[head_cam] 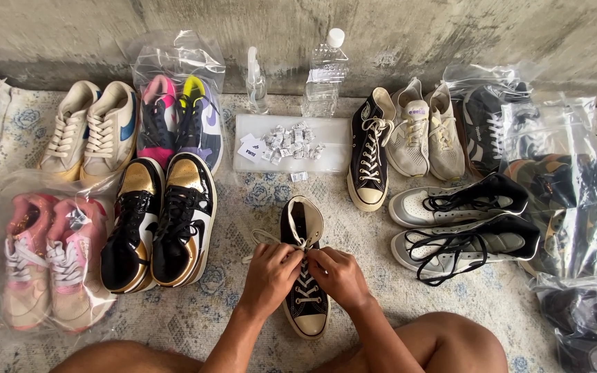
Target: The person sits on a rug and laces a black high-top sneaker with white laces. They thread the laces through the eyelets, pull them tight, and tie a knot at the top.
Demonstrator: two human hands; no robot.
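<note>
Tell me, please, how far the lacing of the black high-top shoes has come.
Done: one black high-top stands fully laced near the wall. In hand: the left hand and right hand work the white lace on the second high-top; its lower rows are threaded. Left: the upper eyelets; loose lace lies beside it.

Soft, even daylight, faint shadows, sharp focus, with glare on the plastic bags (566, 186).
</note>
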